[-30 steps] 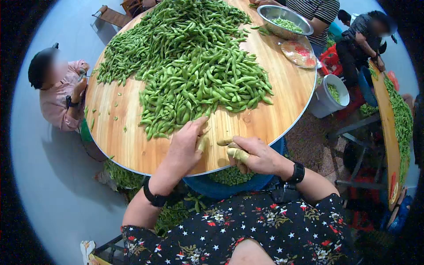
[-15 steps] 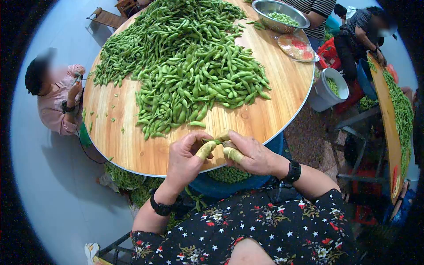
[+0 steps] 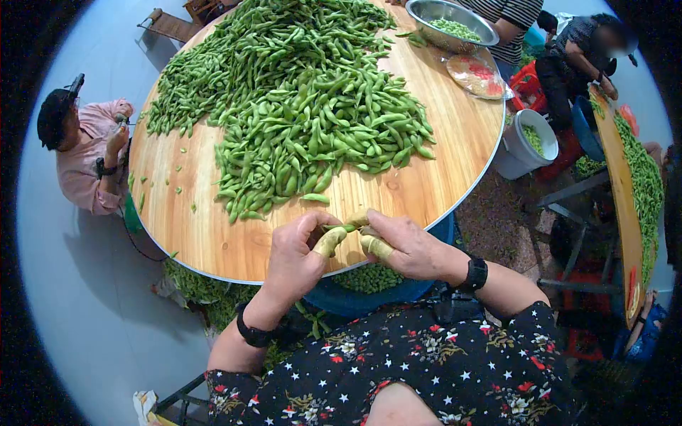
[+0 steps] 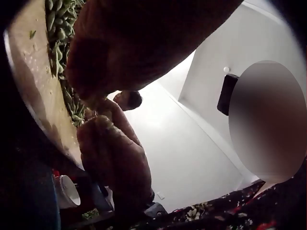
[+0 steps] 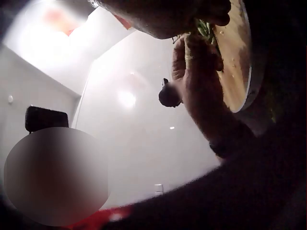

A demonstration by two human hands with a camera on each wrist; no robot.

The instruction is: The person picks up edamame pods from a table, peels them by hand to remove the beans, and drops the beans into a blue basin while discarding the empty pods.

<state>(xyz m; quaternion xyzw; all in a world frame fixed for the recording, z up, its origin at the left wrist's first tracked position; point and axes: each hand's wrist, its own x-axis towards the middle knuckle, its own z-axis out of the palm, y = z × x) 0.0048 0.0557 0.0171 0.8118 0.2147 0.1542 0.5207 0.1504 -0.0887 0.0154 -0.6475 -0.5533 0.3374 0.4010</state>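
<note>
Over the table's near edge in the head view, my left hand (image 3: 293, 252) and right hand (image 3: 412, 248) are close together. A green soybean pod (image 3: 349, 228) spans the gap between them, pinched by the thumb and fingers of both. Pale yellow coverings wrap both thumbs and a right fingertip. Beyond the hands spreads a large heap of green pods (image 3: 305, 128) on the round wooden table (image 3: 440, 184). One loose pod (image 3: 315, 198) lies at the heap's near edge. In the right wrist view the left hand (image 5: 201, 81) grips at the pod, its far side hidden.
Below the table edge is a blue tub (image 3: 442, 238) with shelled beans (image 3: 369, 280). A steel bowl (image 3: 419, 11) of beans and a plastic-covered disc (image 3: 474, 77) are at the back right. A white bucket (image 3: 513, 160) stands beside the table. Other people sit left and right.
My left hand has drawn back from the heap's near edge toward my right hand. A pod is now held between both hands. Over the last half second they have barely moved.
</note>
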